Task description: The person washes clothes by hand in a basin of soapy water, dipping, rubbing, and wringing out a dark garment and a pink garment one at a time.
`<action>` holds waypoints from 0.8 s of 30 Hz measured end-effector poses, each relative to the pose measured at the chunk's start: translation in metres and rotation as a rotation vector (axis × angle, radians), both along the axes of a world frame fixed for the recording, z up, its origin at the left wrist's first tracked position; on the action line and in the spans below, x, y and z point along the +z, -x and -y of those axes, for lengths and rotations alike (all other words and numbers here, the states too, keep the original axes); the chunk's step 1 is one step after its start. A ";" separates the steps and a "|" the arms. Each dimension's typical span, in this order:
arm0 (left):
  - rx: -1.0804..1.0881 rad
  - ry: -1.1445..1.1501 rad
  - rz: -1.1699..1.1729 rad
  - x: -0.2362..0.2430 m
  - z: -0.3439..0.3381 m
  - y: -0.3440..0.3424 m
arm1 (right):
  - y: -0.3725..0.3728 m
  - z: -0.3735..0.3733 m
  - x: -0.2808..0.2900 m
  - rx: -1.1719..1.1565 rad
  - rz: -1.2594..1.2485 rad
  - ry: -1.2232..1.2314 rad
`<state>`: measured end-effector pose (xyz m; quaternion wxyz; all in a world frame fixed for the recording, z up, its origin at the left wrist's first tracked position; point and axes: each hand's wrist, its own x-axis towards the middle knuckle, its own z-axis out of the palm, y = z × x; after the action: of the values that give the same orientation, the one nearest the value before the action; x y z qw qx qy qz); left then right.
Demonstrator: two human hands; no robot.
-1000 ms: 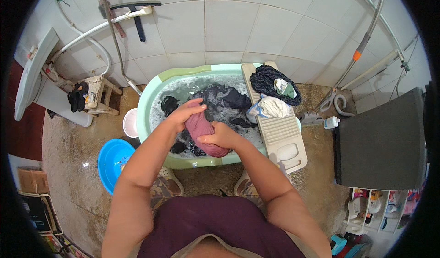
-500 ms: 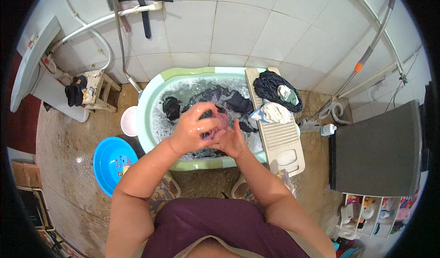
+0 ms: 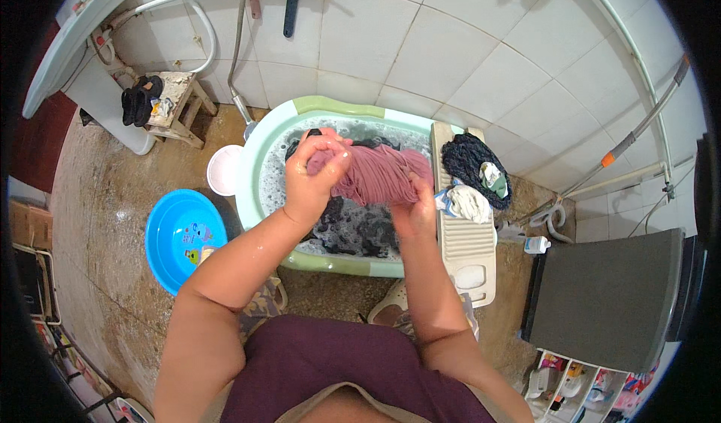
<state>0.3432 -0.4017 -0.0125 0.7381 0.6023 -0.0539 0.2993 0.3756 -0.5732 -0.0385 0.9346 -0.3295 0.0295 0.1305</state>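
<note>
A wet pink cloth garment [image 3: 379,174] is stretched between my hands above the tub. My left hand [image 3: 319,171] grips its bunched left end, with a small dark bit showing at the fingertips. The right end lies in my right hand [image 3: 415,207], thumb on top and fingers partly hidden beneath. Below, the pale green baby bathtub [image 3: 250,205] holds sudsy water with dark clothes [image 3: 364,228] soaking in it. Across the tub's right end lies a beige washboard [image 3: 467,249], carrying a dark bunched garment [image 3: 460,156] and a white cloth [image 3: 469,204].
Left of the tub stand a white bucket [image 3: 225,169] and a blue basin [image 3: 169,231]. A wooden stool [image 3: 179,89] with dark shoes is farther back. To the right are a white bottle [image 3: 536,245], a grey-topped appliance [image 3: 601,295] and a hose. Tiled wall [image 3: 368,33] closes the far side.
The pink garment, bunched between my hands before, is now spread out lengthwise. My right hand has moved right, away from the left. The whole view has shifted and tilted somewhat.
</note>
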 end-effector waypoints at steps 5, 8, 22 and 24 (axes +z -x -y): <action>-0.210 0.809 -0.328 -0.003 -0.009 -0.011 | 0.008 -0.009 0.065 -0.115 0.215 0.378; -0.353 0.919 -0.461 -0.008 -0.011 -0.012 | 0.016 -0.005 0.076 -0.020 0.511 0.739; -0.826 0.791 -0.884 -0.030 -0.023 -0.020 | 0.051 -0.016 0.086 0.150 1.434 1.124; -0.867 0.739 -0.903 -0.032 -0.022 -0.020 | 0.054 -0.020 0.085 0.162 1.466 1.127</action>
<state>0.3634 -0.3792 -0.0445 0.8959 0.3027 0.1269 -0.2995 0.3211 -0.5537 0.0463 0.4096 -0.7363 -0.5328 -0.0789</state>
